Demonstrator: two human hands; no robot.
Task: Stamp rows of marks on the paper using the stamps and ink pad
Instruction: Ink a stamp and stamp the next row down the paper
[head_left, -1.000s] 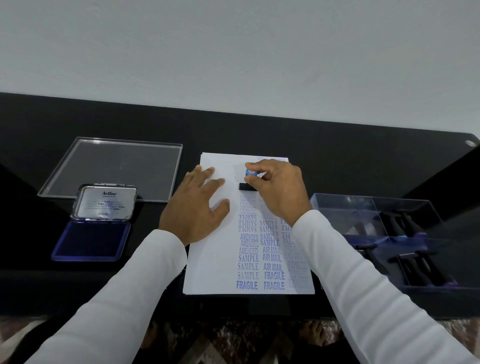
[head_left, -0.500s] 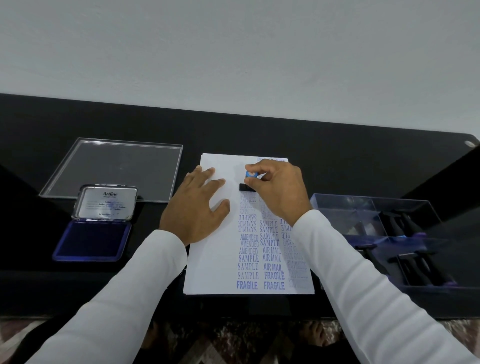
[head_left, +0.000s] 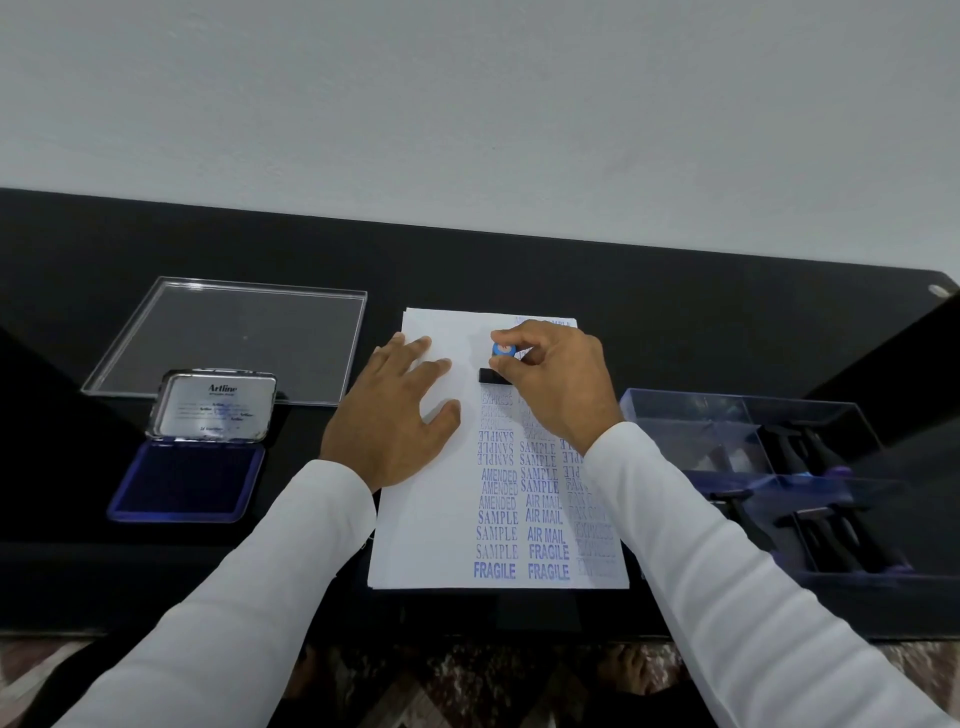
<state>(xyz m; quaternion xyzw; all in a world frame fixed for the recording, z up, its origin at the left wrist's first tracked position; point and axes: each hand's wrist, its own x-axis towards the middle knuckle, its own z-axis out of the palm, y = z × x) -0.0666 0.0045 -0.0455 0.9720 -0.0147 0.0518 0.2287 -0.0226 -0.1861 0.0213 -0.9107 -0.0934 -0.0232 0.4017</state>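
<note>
A white sheet of paper (head_left: 426, 540) lies on the black table, covered on its right half with columns of blue stamped words. My right hand (head_left: 558, 387) pinches a black stamp (head_left: 491, 375) with a blue round top, its base down on the paper near the sheet's far end. My left hand (head_left: 395, 415) rests flat on the paper's left side, fingers spread. An open ink pad (head_left: 189, 480) with a blue pad and a raised metal lid sits to the left.
A clear plastic lid (head_left: 234, 338) lies flat behind the ink pad. At the right stands a clear box (head_left: 691, 415) with compartments holding several dark stamps. The table's front edge runs just below the paper.
Almost nothing: both hands stay in place, the stamp stays down on the paper, and the view shifts very slightly.
</note>
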